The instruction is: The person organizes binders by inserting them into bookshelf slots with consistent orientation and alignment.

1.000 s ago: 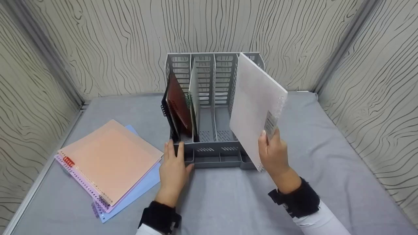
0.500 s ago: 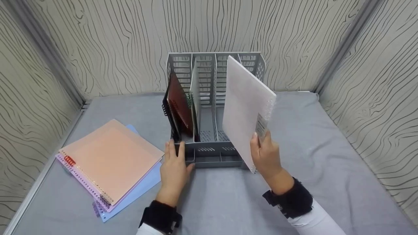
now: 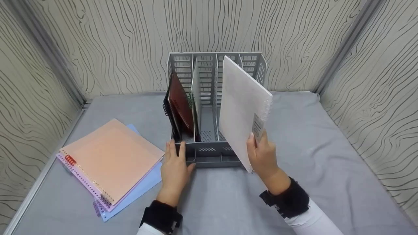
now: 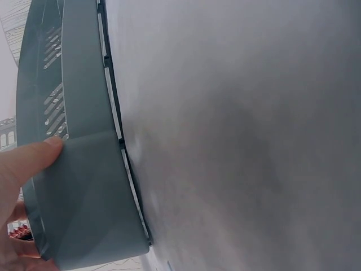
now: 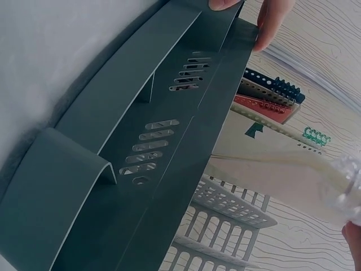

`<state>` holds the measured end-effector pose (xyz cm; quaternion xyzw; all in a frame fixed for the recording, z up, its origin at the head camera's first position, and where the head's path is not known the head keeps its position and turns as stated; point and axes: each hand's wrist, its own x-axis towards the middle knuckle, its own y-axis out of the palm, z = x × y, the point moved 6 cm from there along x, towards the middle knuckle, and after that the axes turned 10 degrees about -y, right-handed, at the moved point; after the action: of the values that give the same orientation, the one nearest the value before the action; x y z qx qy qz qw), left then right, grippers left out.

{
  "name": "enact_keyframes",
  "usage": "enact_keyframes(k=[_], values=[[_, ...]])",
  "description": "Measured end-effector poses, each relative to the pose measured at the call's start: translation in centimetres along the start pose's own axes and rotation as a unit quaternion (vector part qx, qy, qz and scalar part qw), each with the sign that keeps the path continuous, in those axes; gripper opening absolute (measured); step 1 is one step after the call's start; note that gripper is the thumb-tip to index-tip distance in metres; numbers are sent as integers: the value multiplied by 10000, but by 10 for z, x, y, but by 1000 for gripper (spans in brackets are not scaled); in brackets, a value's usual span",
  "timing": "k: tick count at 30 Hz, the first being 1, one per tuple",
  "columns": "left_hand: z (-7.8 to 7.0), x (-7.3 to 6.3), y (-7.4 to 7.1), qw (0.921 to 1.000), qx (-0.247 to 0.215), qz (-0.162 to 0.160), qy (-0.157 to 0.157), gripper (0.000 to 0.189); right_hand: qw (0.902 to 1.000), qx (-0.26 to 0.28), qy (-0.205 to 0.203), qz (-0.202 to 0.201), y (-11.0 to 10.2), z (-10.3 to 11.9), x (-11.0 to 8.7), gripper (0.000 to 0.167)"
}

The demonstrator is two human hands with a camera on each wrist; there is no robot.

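Observation:
A grey file organizer [image 3: 206, 145] with upright dividers and a low front tray stands mid-table. My left hand [image 3: 175, 171] holds its front left corner, the thumb [image 4: 39, 157] on the tray's outer face and the fingers over the wall. My right hand [image 3: 264, 156] grips a pale notebook [image 3: 241, 111] by its near edge, beside a barcode label. Clear binding rings [image 5: 345, 189] show along that edge. The notebook is upright, tilted, over the right half of the organizer and hides part of the tray. Whether it touches the organizer, I cannot tell.
Black and red-brown notebooks [image 3: 180, 102] stand in the leftmost compartment, a pale green-ringed one [image 3: 196, 94] beside them. On the left of the grey cloth [image 3: 326, 156] lie a peach notebook [image 3: 112, 156], a purple one and a blue one [image 3: 152, 179], stacked. Patterned walls enclose the table.
My right hand has carried the pale notebook leftward, from in front of the rightmost compartment toward the third one, slowing lately. My left hand stays at the organizer's corner.

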<state>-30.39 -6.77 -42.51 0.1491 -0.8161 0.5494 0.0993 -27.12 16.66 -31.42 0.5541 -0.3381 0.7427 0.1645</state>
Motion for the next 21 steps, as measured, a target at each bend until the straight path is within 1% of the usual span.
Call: enact_keyframes(k=[6, 14, 21], values=[[0, 0, -1, 10000, 20, -57, 45, 81, 10000, -3, -40, -91, 3, 0, 1, 26], [0, 0, 0, 10000, 61, -38, 21, 81, 10000, -22, -51, 31, 7, 1, 2, 26], [0, 0, -1, 10000, 47, -29, 16, 81, 10000, -29, -52, 9, 9, 0, 3, 26]])
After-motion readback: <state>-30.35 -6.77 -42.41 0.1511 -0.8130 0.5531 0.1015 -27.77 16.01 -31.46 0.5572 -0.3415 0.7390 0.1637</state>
